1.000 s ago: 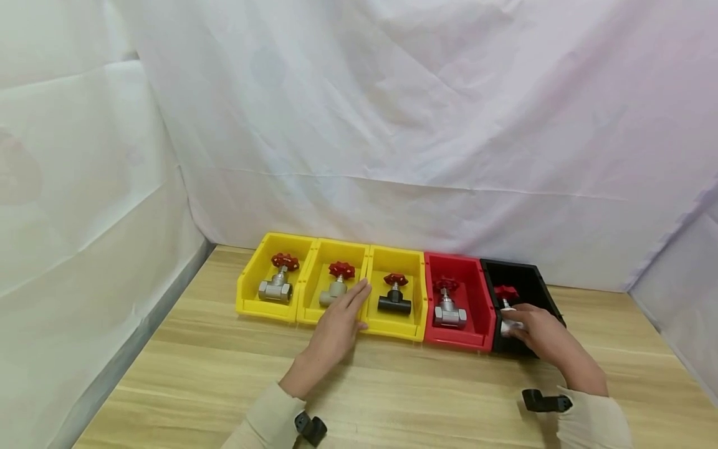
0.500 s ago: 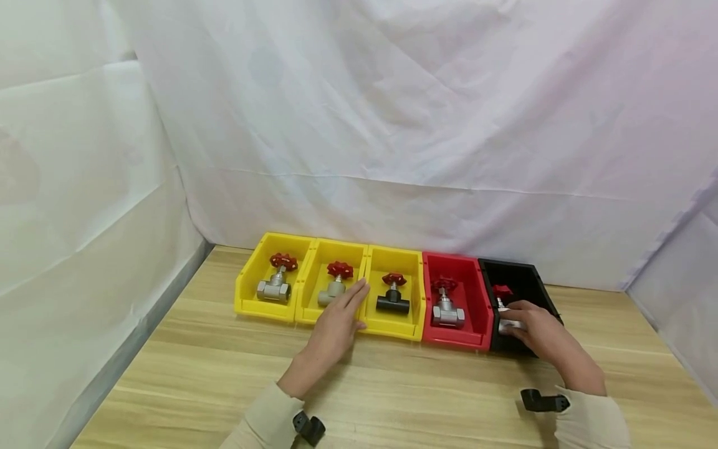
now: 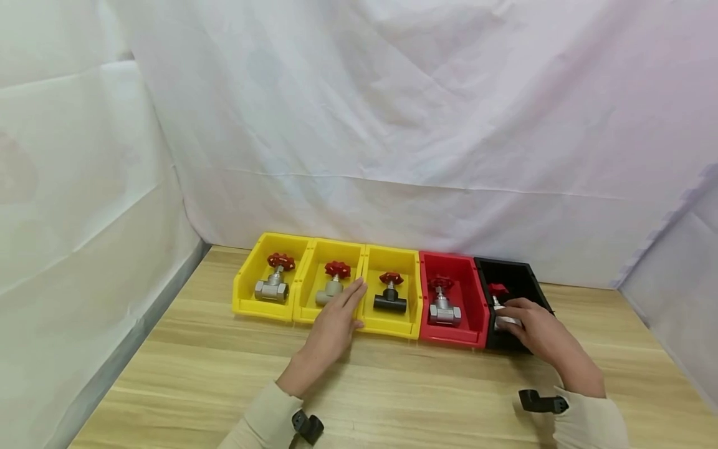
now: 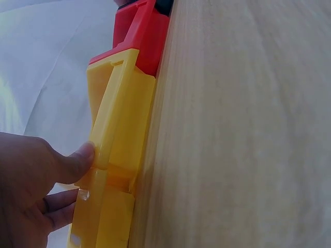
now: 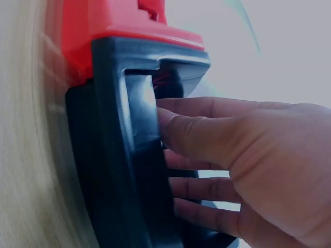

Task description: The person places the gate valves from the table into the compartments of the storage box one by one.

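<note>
In the head view, my left hand (image 3: 331,327) rests on the divider between the second yellow bin (image 3: 314,265) and the third yellow bin (image 3: 415,287). Its fingers lie fairly straight; the left wrist view has the thumb against the front rim. My right hand (image 3: 538,330) reaches into the black bin (image 3: 505,269) at the right end, thumb and fingers on a silver valve (image 3: 507,322) with a red handwheel. The hand covers part of this valve. A grey-beige valve (image 3: 331,292) and a black valve (image 3: 390,302) lie nearest my left hand.
A red bin (image 3: 449,265) holding a silver valve (image 3: 445,312) adjoins the black one. At the left end, another yellow bin (image 3: 259,255) holds a silver valve (image 3: 272,289). The row stands on a wooden table (image 3: 224,355) before a white cloth (image 3: 359,125).
The head view has drifted slightly, so the bins appear a little further left. Both hands keep nearly the same places, the right one still on the valve in the black bin.
</note>
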`<state>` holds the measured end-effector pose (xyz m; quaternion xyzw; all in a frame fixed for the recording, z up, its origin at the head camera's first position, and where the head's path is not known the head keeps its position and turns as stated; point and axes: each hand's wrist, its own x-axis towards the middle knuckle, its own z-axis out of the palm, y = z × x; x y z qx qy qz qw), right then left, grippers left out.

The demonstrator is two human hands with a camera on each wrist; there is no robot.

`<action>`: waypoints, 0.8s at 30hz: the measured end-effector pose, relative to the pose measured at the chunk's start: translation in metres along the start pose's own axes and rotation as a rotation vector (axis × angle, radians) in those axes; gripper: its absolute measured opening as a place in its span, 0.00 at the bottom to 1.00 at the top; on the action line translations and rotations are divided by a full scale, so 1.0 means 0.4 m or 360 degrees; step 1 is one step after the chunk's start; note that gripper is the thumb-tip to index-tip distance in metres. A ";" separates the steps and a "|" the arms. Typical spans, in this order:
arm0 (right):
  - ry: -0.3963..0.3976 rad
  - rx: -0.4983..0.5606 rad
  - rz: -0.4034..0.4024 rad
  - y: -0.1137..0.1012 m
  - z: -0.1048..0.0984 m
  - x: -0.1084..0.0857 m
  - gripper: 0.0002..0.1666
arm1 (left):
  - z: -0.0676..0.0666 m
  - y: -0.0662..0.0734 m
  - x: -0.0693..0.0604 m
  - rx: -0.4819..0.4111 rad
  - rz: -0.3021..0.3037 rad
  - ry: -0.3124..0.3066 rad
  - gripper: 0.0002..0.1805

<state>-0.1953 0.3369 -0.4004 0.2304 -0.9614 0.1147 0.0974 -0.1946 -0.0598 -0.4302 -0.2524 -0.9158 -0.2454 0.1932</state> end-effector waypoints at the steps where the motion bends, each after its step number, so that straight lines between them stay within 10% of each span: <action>1: 0.0004 0.0002 0.0011 -0.004 -0.002 0.001 0.13 | 0.000 -0.001 0.001 0.0002 0.0000 0.0003 0.40; 14: 0.0317 -0.0074 -0.0007 -0.052 -0.025 -0.016 0.16 | -0.019 -0.017 -0.011 0.0033 0.0027 -0.0081 0.37; 24: 0.0255 -0.0029 0.0144 -0.097 -0.051 -0.079 0.23 | -0.125 -0.095 -0.076 0.0149 0.0133 0.0036 0.33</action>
